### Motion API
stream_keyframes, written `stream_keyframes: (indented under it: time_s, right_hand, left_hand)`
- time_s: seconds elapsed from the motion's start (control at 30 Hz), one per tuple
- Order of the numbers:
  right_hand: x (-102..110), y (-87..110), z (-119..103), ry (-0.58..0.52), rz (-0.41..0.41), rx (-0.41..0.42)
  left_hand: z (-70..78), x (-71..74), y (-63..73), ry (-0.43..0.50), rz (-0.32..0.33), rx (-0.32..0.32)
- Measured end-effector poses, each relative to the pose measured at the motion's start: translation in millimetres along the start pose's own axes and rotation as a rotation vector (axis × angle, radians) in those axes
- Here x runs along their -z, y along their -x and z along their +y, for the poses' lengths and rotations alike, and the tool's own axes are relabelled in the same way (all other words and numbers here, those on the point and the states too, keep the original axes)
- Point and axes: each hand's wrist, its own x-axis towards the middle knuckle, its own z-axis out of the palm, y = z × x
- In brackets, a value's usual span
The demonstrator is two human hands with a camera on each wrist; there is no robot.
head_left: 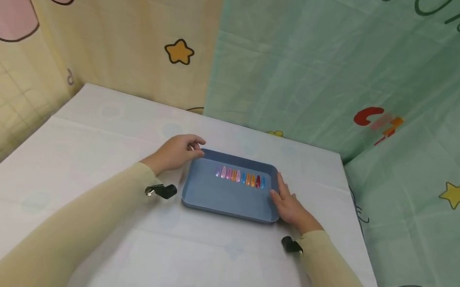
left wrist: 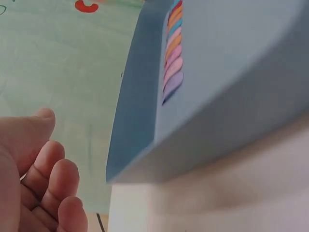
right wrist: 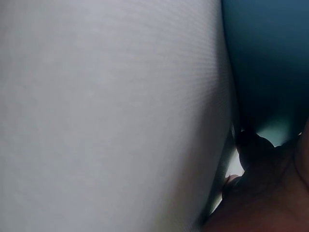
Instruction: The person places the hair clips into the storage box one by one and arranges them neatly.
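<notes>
A blue-grey rectangular tray lies on the white table. Inside it, a row of snap hair clips in purple, pink, orange, blue and red runs parallel to the far rim. My left hand is beside the tray's far left corner, its fingers loosely bent and holding nothing. The left wrist view shows those fingers apart from the tray wall. Along the tray's right side rests my right hand, fingers stretched along the outside and thumb at the rim. Much of this hand is dark in the right wrist view.
A white cloth covers the table. Printed curtains hang behind it and on both sides. Each sleeve carries a small black wrist camera, the left one close to the tray's left side.
</notes>
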Motion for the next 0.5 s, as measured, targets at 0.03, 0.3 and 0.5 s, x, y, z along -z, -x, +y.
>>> stream_keyframes:
  time_s: [0.03, 0.3, 0.5]
  right_hand:
    - [0, -0.2, 0, -0.001, 0.000, 0.000]
    - [0, -1.4, 1, 0.006, -0.005, -0.007]
    - [3, 0.5, 1, 0.011, -0.011, -0.012]
  left_hand:
    - [-2.4, 2.6, 1.3, -0.007, -0.003, 0.002]
    - [-26.4, 20.5, 13.3, -0.098, -0.044, 0.031]
    - [-41.7, 32.5, 23.5, -0.252, -0.080, 0.029]
